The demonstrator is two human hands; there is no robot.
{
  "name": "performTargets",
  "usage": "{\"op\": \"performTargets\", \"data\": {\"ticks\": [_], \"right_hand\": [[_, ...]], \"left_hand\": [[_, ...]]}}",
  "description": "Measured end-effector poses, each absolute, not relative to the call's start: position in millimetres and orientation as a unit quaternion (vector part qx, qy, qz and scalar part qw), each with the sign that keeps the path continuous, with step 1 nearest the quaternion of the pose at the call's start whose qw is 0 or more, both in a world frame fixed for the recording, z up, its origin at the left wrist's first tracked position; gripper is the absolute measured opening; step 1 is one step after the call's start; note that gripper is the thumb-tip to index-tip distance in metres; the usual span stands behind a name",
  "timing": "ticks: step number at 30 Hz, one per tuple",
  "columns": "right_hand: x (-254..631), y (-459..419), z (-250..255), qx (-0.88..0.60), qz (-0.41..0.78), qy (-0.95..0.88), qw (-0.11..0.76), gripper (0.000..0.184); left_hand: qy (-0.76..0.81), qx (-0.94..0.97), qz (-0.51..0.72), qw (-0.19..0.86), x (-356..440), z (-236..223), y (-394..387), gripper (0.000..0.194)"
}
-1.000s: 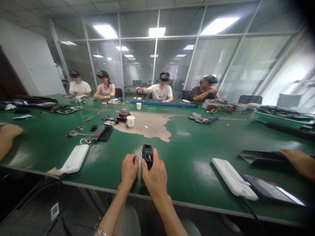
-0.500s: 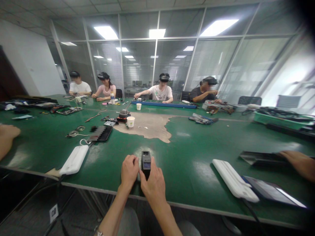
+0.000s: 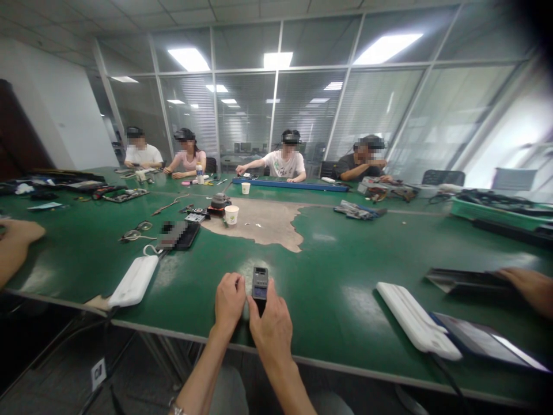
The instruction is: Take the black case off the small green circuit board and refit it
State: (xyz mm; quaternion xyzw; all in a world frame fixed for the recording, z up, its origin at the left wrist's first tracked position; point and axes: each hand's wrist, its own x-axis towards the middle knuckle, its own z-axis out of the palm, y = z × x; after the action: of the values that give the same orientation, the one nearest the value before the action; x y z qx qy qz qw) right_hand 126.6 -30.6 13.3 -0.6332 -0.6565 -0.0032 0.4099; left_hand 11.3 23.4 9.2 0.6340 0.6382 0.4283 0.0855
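Note:
My right hand [image 3: 273,324] is closed around a small dark grey box-shaped device [image 3: 260,280] with a little screen on its near part. The device is on or just above the green table [image 3: 319,300]; I cannot tell which. Just left of it, my left hand [image 3: 230,297] is curled with its fingers pressed together. Whatever those fingers may hold is hidden from this side. A narrow gap separates the left hand from the device.
White power banks [image 3: 133,281] lie to the left and right, a phone [image 3: 484,339] beside the right one. A paper cup [image 3: 231,215] stands ahead near a motor-like part [image 3: 219,202]. At right a person's hand [image 3: 527,288] touches a black panel [image 3: 470,279]. Several people sit opposite.
The view has shifted slightly, so everything sits a little further right and lower. My hands and the device keep almost the same position relative to each other.

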Motion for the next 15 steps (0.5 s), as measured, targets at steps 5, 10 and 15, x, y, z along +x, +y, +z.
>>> {"op": "performTargets", "data": {"ticks": [5, 10, 15], "right_hand": [[132, -31, 32, -0.626, 0.028, -0.629, 0.461, 0.068], [158, -28, 43, -0.624, 0.022, -0.595, 0.506, 0.07], [193, -25, 25, -0.672, 0.019, -0.564, 0.479, 0.072]], "left_hand": [[0.635, 0.635, 0.43, 0.087, 11, 9, 23, 0.029], [0.636, 0.636, 0.43, 0.079, 12, 8, 23, 0.028], [0.64, 0.635, 0.425, 0.077, 12, 7, 25, 0.027]]}}
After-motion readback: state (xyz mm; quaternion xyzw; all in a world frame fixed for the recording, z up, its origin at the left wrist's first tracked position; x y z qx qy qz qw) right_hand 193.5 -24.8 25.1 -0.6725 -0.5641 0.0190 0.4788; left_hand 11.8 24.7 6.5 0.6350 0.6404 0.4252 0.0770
